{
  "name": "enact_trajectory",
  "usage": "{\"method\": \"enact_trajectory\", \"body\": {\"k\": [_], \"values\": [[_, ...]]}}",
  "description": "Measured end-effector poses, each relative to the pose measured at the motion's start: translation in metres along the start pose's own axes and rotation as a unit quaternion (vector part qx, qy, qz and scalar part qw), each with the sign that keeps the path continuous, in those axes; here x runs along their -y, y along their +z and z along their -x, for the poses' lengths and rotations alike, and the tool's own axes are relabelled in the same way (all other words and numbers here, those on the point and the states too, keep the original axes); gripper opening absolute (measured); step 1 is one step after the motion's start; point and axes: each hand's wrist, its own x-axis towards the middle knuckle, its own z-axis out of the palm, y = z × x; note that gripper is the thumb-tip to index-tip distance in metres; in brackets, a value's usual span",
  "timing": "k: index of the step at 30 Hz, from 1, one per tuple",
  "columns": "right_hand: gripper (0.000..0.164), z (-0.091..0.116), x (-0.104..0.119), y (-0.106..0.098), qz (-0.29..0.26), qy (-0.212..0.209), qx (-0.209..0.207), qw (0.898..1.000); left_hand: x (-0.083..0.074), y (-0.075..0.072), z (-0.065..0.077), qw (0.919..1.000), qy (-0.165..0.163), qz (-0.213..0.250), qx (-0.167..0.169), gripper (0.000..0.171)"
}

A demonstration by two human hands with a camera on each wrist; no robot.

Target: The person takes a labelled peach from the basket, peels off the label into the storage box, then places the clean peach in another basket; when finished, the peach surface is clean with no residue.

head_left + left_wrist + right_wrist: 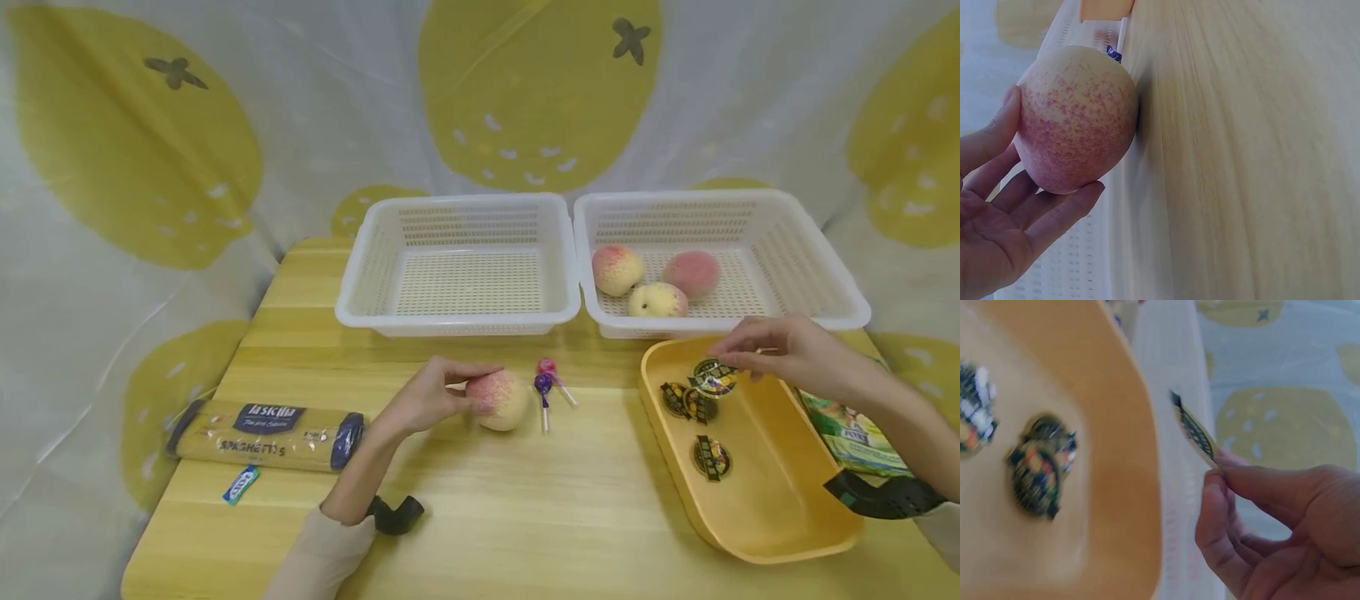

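My left hand (429, 395) holds a red-and-yellow peach (501, 401) low over the wooden table, thumb on one side and fingers on the other. In the left wrist view the peach (1079, 119) sits at the fingertips, its lower side close to the tabletop. Between thumb and forefinger, my right hand (798, 357) pinches the edge of a round black-and-gold sticker (714, 378), raised over the far end of a yellow tray (780, 533). Several like stickers (1036, 478) lie on the tray's floor, two of them overlapping. Just right of the peach lie a purple lollipop (543, 384) and a pink lollipop (549, 367).
Two white baskets stand side by side at the back: the left basket (457, 321) and the right basket (806, 321), which contains three peaches (658, 300). Left on the table are a spaghetti pack (262, 437) and a small blue packet (241, 484). A green bag (855, 433) lies beyond the tray.
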Motion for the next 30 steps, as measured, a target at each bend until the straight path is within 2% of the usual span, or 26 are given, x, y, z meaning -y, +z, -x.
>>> {"method": "enact_trajectory", "body": {"k": [3,8,14,17,19,26,30], "values": [[0.02,0.008,-0.016,0.0,0.01,-0.007,0.029,1.0,0.001,-0.002,0.002,1.0,-0.001,0.003,-0.003,0.051],[0.02,0.01,-0.032,0.005,0.008,-0.031,0.094,0.995,0.003,-0.005,0.003,0.9999,0.001,0.011,-0.005,0.05],[0.019,0.008,-0.04,0.012,0.024,-0.106,0.134,0.985,0.004,-0.006,0.003,0.9998,0.0,0.019,-0.005,0.049],[0.019,0.007,-0.042,0.017,0.044,-0.146,0.134,0.979,0.005,-0.005,0.003,0.9998,-0.001,0.018,-0.004,0.049],[0.019,0.006,-0.043,0.021,0.06,-0.154,0.133,0.977,0.005,-0.005,0.002,0.9998,-0.001,0.017,-0.004,0.049],[0.019,0.008,-0.042,0.034,0.14,-0.132,0.113,0.975,0.003,-0.003,0.001,0.9997,-0.003,0.025,0.0,0.048],[0.022,0.015,-0.039,0.029,0.139,-0.126,0.07,0.98,0.002,-0.001,0.0,0.9997,0.0,0.026,0.004,0.049]]}}
